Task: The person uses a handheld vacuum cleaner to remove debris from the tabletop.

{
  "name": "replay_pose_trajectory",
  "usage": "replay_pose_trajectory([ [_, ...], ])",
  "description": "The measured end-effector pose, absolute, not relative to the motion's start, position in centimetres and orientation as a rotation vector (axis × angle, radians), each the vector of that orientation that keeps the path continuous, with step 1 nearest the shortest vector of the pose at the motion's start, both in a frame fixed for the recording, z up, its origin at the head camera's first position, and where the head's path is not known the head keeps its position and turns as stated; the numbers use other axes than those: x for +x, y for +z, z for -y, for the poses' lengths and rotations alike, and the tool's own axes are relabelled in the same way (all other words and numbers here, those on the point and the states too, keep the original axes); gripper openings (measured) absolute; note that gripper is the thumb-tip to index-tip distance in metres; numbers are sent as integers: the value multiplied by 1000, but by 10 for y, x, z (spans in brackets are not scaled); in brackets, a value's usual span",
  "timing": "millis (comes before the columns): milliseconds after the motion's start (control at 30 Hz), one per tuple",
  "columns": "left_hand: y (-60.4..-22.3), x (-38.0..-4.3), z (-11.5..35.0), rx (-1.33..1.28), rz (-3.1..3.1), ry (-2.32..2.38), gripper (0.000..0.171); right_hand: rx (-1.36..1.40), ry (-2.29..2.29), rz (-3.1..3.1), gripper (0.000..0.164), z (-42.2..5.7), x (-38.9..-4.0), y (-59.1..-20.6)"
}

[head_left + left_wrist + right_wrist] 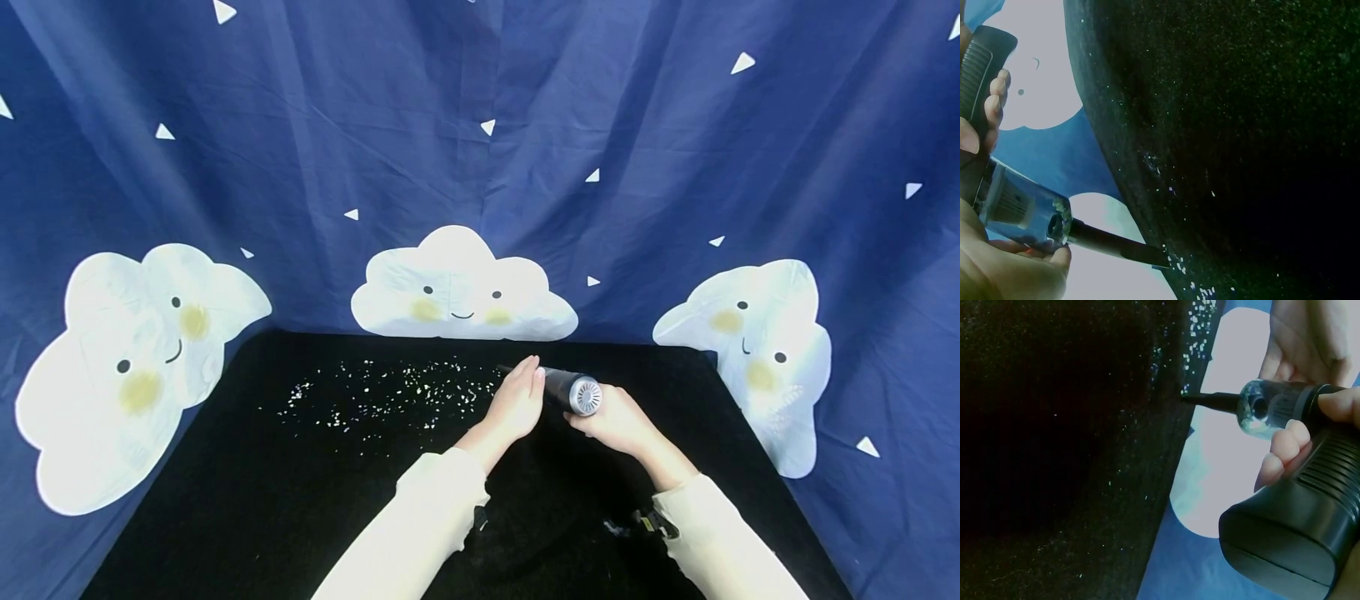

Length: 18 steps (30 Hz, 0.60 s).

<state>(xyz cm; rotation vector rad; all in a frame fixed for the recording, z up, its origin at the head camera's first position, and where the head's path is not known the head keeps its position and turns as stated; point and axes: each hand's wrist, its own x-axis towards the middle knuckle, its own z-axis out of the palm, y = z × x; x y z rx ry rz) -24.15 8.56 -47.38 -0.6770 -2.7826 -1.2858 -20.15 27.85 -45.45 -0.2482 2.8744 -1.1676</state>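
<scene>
Gripping the vacuum (561,386), the right hand (618,421) partly hides its handle (1338,478).

We find the head view bright, its white cloud prints (90,358) nearly blown out; both wrist views run darker and grainier, the flecks (1179,266) perhaps blurred.

The vacuum (564,387) has a matt, ribbed plastic handle (1297,509) and glossy clear plastic chamber (1041,201), the tabletop covering (225,483) is matt, napped cloth, and the backdrop (420,125) creased fabric.
</scene>
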Motion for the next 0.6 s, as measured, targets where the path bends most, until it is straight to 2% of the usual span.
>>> replay_pose_trajectory([
  [600,-472,-231,-91,-605,2745,-1318,50,-286,-1068,-2890,35,-283,-200,-446],
])
